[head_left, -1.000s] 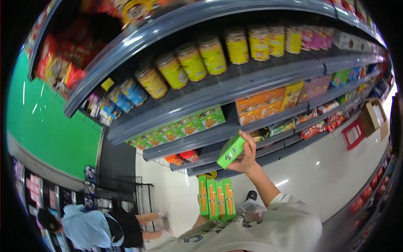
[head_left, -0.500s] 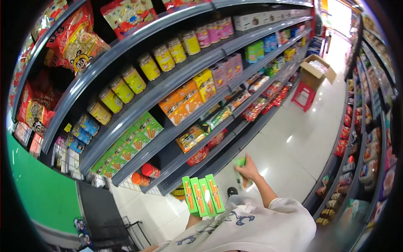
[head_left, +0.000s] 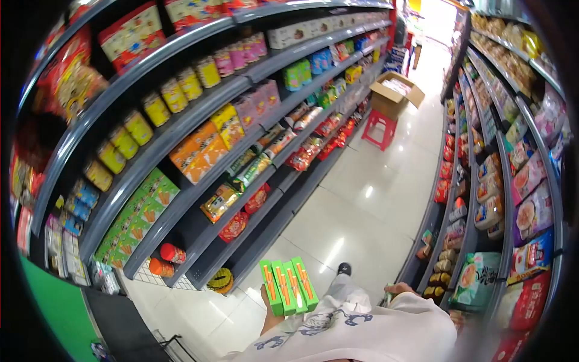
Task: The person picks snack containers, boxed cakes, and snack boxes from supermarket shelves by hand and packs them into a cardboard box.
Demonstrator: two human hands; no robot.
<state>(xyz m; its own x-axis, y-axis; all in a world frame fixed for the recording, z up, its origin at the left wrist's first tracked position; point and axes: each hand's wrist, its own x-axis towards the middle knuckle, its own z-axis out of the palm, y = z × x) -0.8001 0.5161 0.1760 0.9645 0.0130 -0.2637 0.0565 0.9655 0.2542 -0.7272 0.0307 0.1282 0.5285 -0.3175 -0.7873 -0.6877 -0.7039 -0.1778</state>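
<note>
My left hand is closed around the lower end of several narrow green snack boxes. They stand side by side in a row, each with orange sticks printed on it, and they cover most of the fingers. At my right side, beside the white shirt, my right hand is curled closed. A small greenish edge shows at its fingers, too little to name. Larger green boxes with the same stick picture fill a lower part of the left shelf.
Shelving with jars, boxes and packets runs along the left. More packed shelves line the right. Further up the tiled aisle, an open cardboard box rests on a red stool. Red-lidded jars stand low on the left.
My right hand has moved back and right, from in front of the body to beside the shirt. The view has turned right and forward along the aisle. My left hand keeps the green boxes.
</note>
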